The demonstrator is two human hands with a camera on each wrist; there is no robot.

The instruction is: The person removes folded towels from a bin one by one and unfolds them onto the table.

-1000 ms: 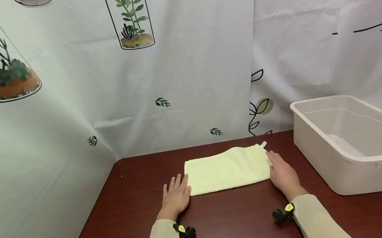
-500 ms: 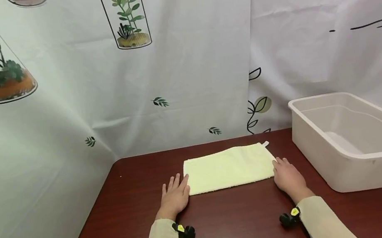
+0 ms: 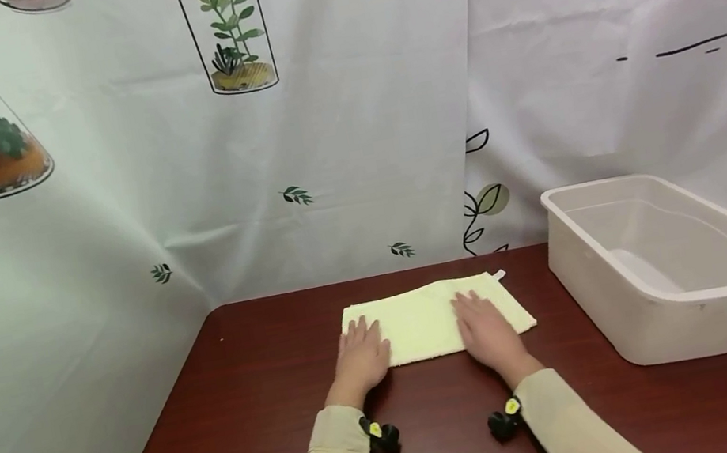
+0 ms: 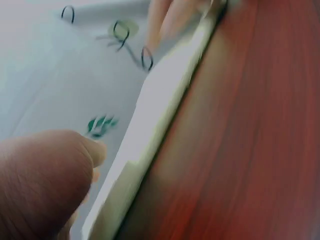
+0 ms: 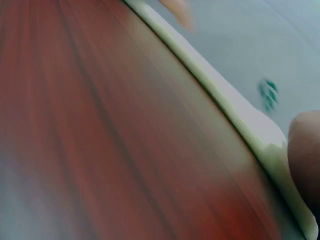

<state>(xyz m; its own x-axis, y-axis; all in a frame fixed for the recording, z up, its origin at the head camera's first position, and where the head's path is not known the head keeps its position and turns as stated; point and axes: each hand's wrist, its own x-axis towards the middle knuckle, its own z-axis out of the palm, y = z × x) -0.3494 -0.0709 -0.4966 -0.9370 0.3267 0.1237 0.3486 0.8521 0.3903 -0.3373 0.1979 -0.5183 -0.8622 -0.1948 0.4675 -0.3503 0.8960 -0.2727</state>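
Flatly, the left hand (image 3: pixel 362 357) and right hand (image 3: pixel 487 330) rest, fingers straight, on the yellow cloth (image 3: pixel 419 325), its long axis left-to-right.

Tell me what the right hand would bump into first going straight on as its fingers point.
Over the yellow cloth, the right hand would likely pass its far edge and a strip of table, then meet the printed curtain; exact depth is unclear.
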